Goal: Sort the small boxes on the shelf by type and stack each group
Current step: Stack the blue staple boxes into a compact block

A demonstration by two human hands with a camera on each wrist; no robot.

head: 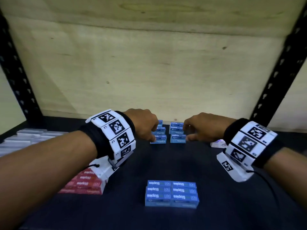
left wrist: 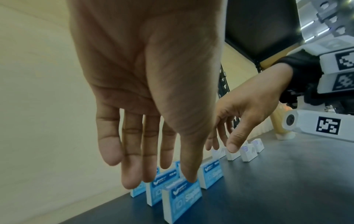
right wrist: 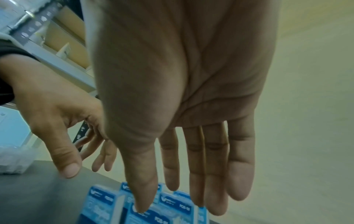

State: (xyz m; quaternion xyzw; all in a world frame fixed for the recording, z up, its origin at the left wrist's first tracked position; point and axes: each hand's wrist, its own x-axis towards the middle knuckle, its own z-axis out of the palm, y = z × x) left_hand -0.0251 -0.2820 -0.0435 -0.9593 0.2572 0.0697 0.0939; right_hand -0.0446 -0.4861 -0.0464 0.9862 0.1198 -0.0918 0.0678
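Observation:
Two short rows of blue staples boxes stand on edge at the back of the dark shelf [head: 166, 163], the left row [head: 159, 138] and the right row [head: 178, 138]. My left hand [head: 146, 128] reaches down over the left row with fingers straight; its thumb [left wrist: 188, 174] touches the top of the nearest box [left wrist: 182, 200]. My right hand [head: 197, 130] hangs over the right row the same way, its thumb [right wrist: 141, 197] on the nearest box [right wrist: 159, 216]. A flat stack of blue boxes [head: 172, 194] lies near the front.
Red staples boxes [head: 84, 183] are stacked at the front left under my left wrist. Clear boxes [head: 25, 140] fill the far left. Small white boxes [head: 217, 144] stand beside my right hand. Black slotted uprights [head: 280, 77] and a plywood back wall [head: 149, 72] bound the shelf.

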